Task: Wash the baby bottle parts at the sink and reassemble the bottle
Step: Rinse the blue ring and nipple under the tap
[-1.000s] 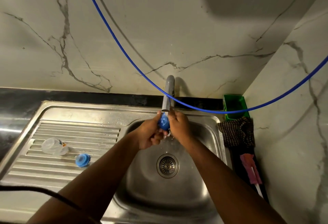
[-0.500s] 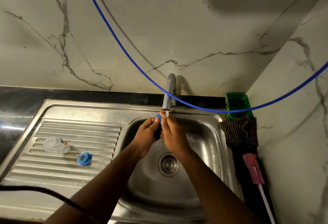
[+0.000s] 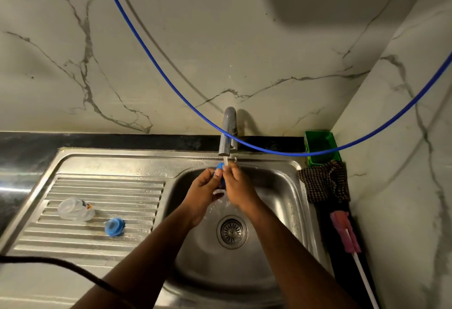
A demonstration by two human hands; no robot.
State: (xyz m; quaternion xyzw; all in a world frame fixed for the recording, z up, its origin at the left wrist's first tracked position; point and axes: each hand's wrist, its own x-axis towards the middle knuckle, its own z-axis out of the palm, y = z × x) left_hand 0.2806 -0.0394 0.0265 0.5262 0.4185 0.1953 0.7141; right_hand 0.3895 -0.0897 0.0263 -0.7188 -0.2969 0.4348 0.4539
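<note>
Over the steel sink basin (image 3: 274,186), my left hand (image 3: 203,191) and my right hand (image 3: 238,186) together hold a small blue bottle part (image 3: 220,166) under the running tap (image 3: 227,137). Fingers of both hands curl round it, and most of it is hidden between them. Water falls past the hands toward the drain (image 3: 231,231). On the ribbed drainboard (image 3: 102,186) to the left lies the clear bottle body (image 3: 73,209) on its side. A blue ring part (image 3: 113,227) sits just right of it.
A blue hose (image 3: 156,64) sags across the marble wall above the tap. At the right stand a green tub (image 3: 320,146), a checked cloth (image 3: 324,184) and a pink bottle brush (image 3: 344,235) with a white handle. A black cable (image 3: 49,261) crosses the front left.
Both hands have stayed under the tap, turning the blue part so less of it shows than a second ago. The drainboard items have not moved.
</note>
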